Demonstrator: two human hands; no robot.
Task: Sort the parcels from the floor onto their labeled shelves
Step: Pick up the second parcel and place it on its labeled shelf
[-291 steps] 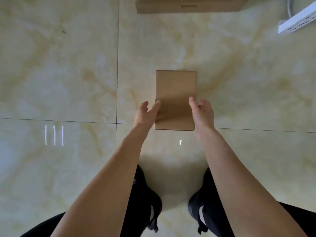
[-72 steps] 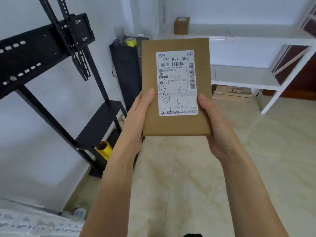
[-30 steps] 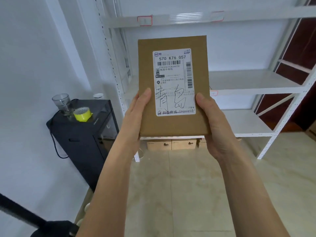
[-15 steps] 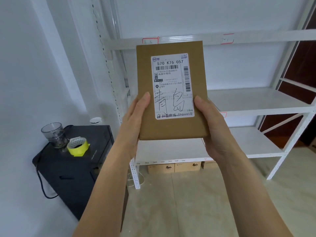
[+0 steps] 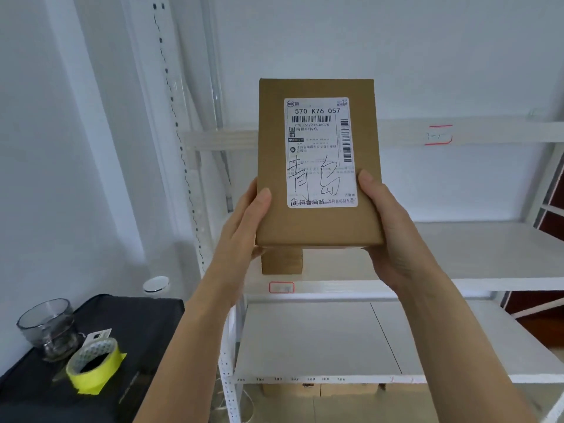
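Observation:
I hold a flat brown cardboard parcel (image 5: 317,227) upright in front of me, its white shipping label (image 5: 320,154) with handwritten characters facing me. My left hand (image 5: 247,227) grips its lower left edge and my right hand (image 5: 387,230) grips its lower right edge. Behind the parcel stands a white metal shelf rack (image 5: 488,254). A red-framed label (image 5: 438,135) marks the upper shelf edge and another red-framed label (image 5: 281,287) marks the middle shelf edge. A small brown box (image 5: 282,261) sits on the middle shelf, partly hidden by the parcel.
A black cabinet (image 5: 137,331) stands at lower left with a glass jar (image 5: 45,328), a yellow tape roll (image 5: 91,366) and a white lid (image 5: 156,283) on it. Cardboard boxes (image 5: 320,389) lie under the lowest shelf. A white wall is on the left.
I have stepped closer to the rack and my view has risen; the shelves now look larger. The parcel stays gripped in both hands, label toward me.

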